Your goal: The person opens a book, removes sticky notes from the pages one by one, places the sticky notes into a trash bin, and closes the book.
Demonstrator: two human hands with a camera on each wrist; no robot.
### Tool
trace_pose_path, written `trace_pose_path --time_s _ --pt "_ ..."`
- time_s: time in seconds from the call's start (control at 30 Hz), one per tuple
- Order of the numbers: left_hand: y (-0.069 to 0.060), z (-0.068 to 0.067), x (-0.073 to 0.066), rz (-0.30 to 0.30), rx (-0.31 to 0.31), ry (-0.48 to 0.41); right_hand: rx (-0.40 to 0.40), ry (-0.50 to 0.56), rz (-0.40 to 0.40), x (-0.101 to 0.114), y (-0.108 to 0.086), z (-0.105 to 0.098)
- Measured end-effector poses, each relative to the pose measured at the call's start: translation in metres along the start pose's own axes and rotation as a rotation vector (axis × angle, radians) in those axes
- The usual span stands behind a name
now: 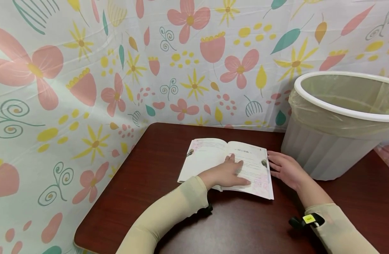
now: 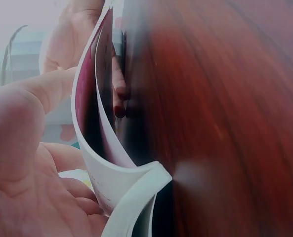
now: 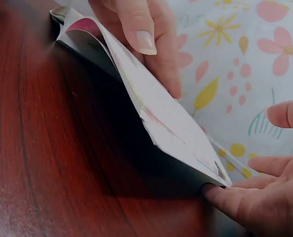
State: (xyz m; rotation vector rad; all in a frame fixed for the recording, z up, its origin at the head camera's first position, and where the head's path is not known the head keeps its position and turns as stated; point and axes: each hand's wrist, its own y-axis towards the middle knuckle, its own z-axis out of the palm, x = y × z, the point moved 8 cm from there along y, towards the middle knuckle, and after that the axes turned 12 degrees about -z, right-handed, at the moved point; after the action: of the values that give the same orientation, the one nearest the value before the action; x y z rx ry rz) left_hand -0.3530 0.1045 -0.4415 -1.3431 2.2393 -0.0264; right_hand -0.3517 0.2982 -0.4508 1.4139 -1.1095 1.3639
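Observation:
An open book (image 1: 202, 160) lies on the dark red-brown table, with printed text and pink decoration on its pages. My left hand (image 1: 224, 174) rests on the right-hand page, fingers spread and nearly straight. At the book's right edge is my right hand (image 1: 286, 169), its fingers extended and apart. The right wrist view shows one fingertip of the right hand (image 3: 265, 202) touching the underside of the book's corner (image 3: 218, 170). In the left wrist view, the lower pages (image 2: 106, 173) bow and stand a little apart beside the left hand (image 2: 18, 133).
A pale grey waste bin (image 1: 324, 144) with a white rim and a plastic liner stands on the table, just beyond my right hand. Behind the table (image 1: 162, 148) hangs a flower-patterned curtain (image 1: 194, 84), which also runs along the left side.

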Motion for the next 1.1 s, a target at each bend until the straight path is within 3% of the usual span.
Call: trace_pose_path --time_s 0.23,0.5,0.83,0.97,1.1 --pt "0.003 0.004 -0.003 0.006 -0.001 -0.029 -0.022 0.014 -0.018 0.007 -0.006 -0.010" --pt "0.002 0.002 -0.007 0.038 -0.003 -0.142 -0.054 0.233 -0.118 0.038 -0.012 -0.015" --pt "-0.003 -0.013 -0.014 0.090 -0.043 -0.264 -0.054 0.318 -0.231 0.080 -0.010 0.011" --pt "-0.007 -0.022 -0.013 0.102 -0.052 -0.395 -0.049 0.336 -0.270 0.093 -0.004 0.030" --pt "-0.009 -0.029 -0.007 0.088 -0.029 -0.599 -0.041 0.311 -0.276 0.099 0.003 0.049"
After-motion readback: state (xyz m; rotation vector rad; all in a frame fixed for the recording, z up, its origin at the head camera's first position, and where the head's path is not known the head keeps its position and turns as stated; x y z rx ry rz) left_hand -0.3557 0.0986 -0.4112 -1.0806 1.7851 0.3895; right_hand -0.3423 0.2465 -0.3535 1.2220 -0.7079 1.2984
